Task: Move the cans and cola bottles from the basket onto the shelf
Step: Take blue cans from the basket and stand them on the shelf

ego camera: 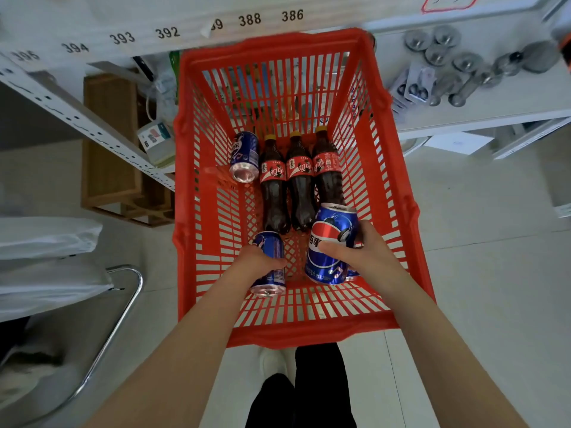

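**Down in the red basket: one hand on each of two cans**

Down on the slatted floor of the red basket (309, 333), four blue cans and three cola bottles are sharing the space. The left hand (258, 261) is reaching into the near-left corner and curling its fingers over the near-left can (273, 247). That can is lying on its side with its silver end facing the near wall. The right hand (369, 254) is gripping the raised can (330, 242), thumb across the front and fingers wrapping round the far side. This can is standing almost upright, tilting slightly, and whether it is touching the basket floor cannot be told. Just under the right wrist, a sliver of a fourth can (352, 274) is showing, mostly hidden.

Against the far-left side, the far-left can (244, 157) is lying on its side, just beside the left bottle (273, 180). The left bottle, the middle bottle (299, 177) and the right bottle (329, 168) are lying side by side, packed close, with their yellow caps pointing at the far wall. The right bottle's base is disappearing behind the raised can.

Beyond the basket, a white shelf edge (167, 32) is showing number labels from 386 up to 395. To the right, a white shelf board (509, 109) is carrying grey metal pieces (445, 44). On the left, a wooden crate (111, 134) is sitting below the shelving.
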